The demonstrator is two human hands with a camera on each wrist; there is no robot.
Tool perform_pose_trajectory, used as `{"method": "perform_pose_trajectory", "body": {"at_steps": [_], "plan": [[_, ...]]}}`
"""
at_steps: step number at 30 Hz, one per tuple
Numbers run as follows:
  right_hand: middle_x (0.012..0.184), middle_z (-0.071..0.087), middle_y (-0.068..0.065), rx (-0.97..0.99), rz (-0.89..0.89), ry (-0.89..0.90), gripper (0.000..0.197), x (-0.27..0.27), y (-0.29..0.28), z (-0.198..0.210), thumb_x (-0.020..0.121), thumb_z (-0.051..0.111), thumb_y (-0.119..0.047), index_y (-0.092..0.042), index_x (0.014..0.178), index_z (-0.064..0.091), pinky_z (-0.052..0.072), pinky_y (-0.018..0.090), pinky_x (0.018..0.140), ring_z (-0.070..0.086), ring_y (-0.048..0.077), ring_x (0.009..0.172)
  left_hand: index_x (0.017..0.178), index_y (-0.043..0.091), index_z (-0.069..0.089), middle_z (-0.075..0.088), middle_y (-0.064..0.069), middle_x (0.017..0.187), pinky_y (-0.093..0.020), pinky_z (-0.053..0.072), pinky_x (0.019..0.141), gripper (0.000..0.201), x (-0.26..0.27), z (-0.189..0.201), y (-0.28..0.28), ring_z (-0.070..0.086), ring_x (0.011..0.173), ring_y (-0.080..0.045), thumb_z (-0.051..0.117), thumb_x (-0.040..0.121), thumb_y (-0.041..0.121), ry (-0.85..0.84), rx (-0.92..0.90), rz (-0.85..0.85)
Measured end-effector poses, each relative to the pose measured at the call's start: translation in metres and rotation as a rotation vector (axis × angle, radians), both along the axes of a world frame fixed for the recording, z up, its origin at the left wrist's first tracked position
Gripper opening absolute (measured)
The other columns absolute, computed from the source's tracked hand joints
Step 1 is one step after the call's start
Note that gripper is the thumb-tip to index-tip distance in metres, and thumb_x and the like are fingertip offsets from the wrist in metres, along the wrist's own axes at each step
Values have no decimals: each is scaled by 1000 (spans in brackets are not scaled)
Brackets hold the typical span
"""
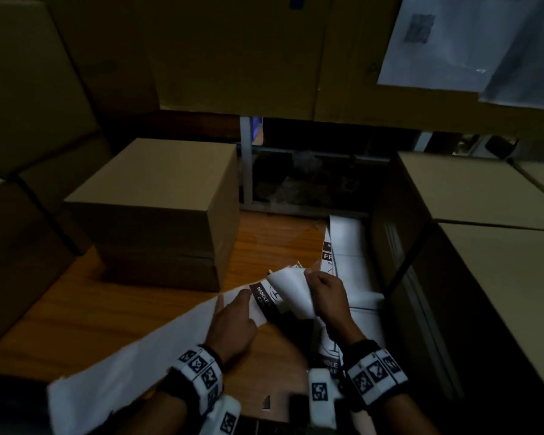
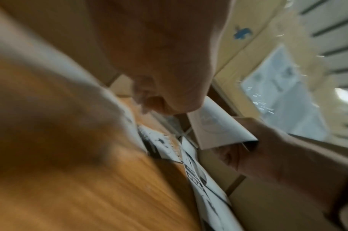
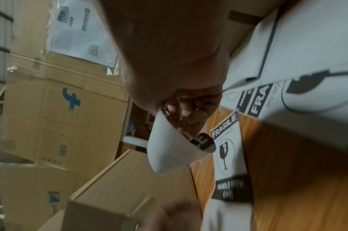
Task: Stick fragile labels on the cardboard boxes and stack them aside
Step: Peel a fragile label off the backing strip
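A plain cardboard box (image 1: 157, 208) stands on the wooden table (image 1: 101, 312), just beyond my hands. A long white label strip (image 1: 145, 350) runs from the lower left toward the centre. My left hand (image 1: 242, 296) presses the strip down with straight fingers, beside a black "HANDLE" band. My right hand (image 1: 311, 277) pinches a fragile label (image 1: 291, 290) that curls up off the strip. The right wrist view shows that curled label (image 3: 175, 150) in my fingers (image 3: 188, 112), above a flat "FRAGILE" label (image 3: 226, 150) on the strip. The left wrist view is blurred but shows the lifted label (image 2: 218, 125).
Large cardboard boxes rise at the left (image 1: 22, 89), behind (image 1: 248, 51) and at the right (image 1: 484, 246), closing in the table. More label sheets (image 1: 352, 255) lie by the right boxes. A plastic document pouch (image 1: 437, 42) is stuck on a box at the back.
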State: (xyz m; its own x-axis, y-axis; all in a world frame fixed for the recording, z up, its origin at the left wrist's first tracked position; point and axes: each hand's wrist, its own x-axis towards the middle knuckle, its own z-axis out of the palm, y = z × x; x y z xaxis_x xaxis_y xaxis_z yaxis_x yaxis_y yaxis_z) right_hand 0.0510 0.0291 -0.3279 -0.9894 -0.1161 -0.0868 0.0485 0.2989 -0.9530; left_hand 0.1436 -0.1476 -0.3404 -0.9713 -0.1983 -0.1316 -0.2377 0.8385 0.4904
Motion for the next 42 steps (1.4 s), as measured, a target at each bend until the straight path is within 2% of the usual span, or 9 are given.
{"method": "perform_pose_trajectory", "body": {"at_steps": [3, 7, 12, 16, 21, 26, 29, 31, 42], "plan": [[78, 69, 11, -8, 3, -15, 54, 5, -8, -7, 90, 50, -53, -2, 83, 66, 52, 36, 69, 65, 27, 76, 132, 17, 46, 53, 0, 128, -27, 36, 104, 46, 5, 13, 5, 50, 120, -19, 51, 88, 5, 246, 71, -12], [82, 70, 15, -25, -40, 39, 47, 9, -23, -1, 93, 50, -49, -5, 88, 67, 57, 50, 73, 68, 34, 80, 119, 27, 48, 47, 16, 111, -8, 37, 75, 31, 16, 35, 15, 52, 103, -6, 60, 91, 24, 472, 201, -14], [95, 65, 0, -129, -167, 47, 16, 26, -51, 18, 99, 50, -38, -27, 96, 60, 54, 41, 78, 64, 21, 88, 146, 30, 27, 23, 13, 144, -17, 30, 99, 69, 27, 33, 17, 20, 128, 2, 59, 86, 43, 460, 67, -219], [99, 55, -10, -225, -177, 29, 20, 44, -77, 37, 102, 47, -29, -17, 117, 53, 41, 22, 67, 55, 5, 89, 142, 27, 36, 28, 9, 146, -31, 39, 105, 66, 28, 37, -7, 25, 131, -2, 58, 83, 44, 548, 143, -220], [104, 63, 4, -302, -238, -42, 18, 64, -122, 54, 100, 47, -40, -29, 114, 49, 54, 48, 85, 63, 23, 94, 142, 24, 29, 32, 0, 151, -32, 34, 106, 76, 38, 47, -47, 28, 136, -10, 62, 77, 42, 637, 184, -304], [110, 58, -5, -278, -244, 78, 15, 85, -159, 72, 100, 48, -39, -33, 114, 46, 50, 37, 86, 56, 9, 97, 146, 30, 24, 42, 9, 145, -20, 44, 99, 79, 61, 63, -84, 49, 127, -4, 65, 79, 27, 577, 804, -194], [110, 58, -12, -209, -190, 188, 16, 100, -176, 80, 100, 50, -34, -29, 115, 46, 50, 37, 94, 55, 0, 99, 138, 17, 45, 63, -11, 124, -30, 55, 77, 50, 56, 82, -101, 67, 99, -17, 55, 90, 22, 352, 1447, 60], [108, 57, -18, -172, -154, 214, 20, 108, -187, 81, 100, 51, -37, -30, 118, 46, 50, 39, 96, 56, -1, 102, 129, 7, 56, 64, -21, 123, -40, 55, 85, 45, 51, 97, -111, 65, 102, -26, 49, 90, 26, 100, 1679, 106], [97, 66, -2, -132, -113, 308, 24, 122, -186, 94, 96, 51, -43, -22, 101, 61, 54, 37, 77, 65, 15, 91, 124, 11, 62, 70, -12, 116, -48, 53, 95, 45, 65, 127, -149, 67, 109, -29, 67, 80, 19, -15, 1456, -32]]}}
